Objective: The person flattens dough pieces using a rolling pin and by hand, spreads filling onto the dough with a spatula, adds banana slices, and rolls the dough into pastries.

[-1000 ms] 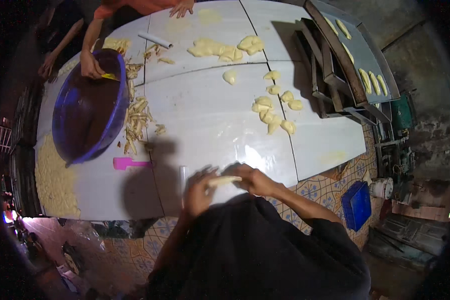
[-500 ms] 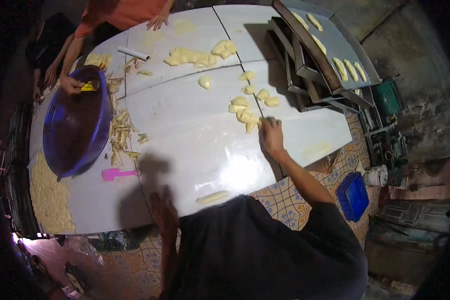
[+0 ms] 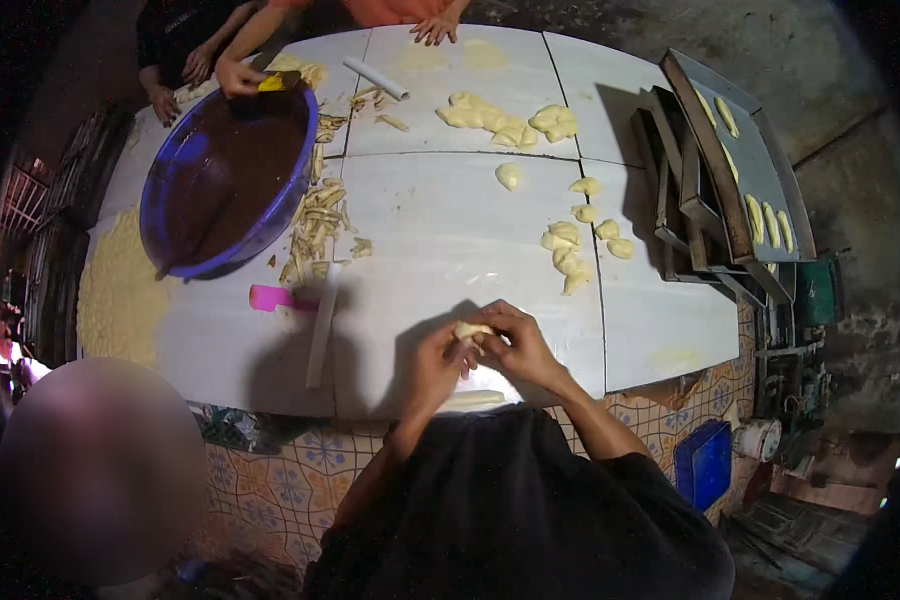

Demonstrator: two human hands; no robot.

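Observation:
Near the table's front edge, my left hand [image 3: 445, 358] and my right hand [image 3: 513, 343] meet with their fingers curled around a small lump of pale dough [image 3: 473, 331]. Just below them a smooth rolled dough strip [image 3: 470, 398] lies on the white table [image 3: 390, 215]. A long pale rod [image 3: 322, 325] rests to the left of my left hand, by a pink plastic tool [image 3: 276, 297]. Beyond my right hand sits a group of dough pieces [image 3: 567, 255].
Stacked metal trays [image 3: 740, 170] with shaped dough stand right. Left are a blue basin [image 3: 230, 180] of brown liquid, banana-like scraps [image 3: 320, 220] and a yellow dough sheet [image 3: 120, 290]. A co-worker's hand [image 3: 238, 80] holds something yellow over the basin; a blue crate [image 3: 702, 462] is below.
The dough strip got set down on the table. My right hand reached to the dough group and came back with a lump, which both hands now hold. The pale rod lies farther left.

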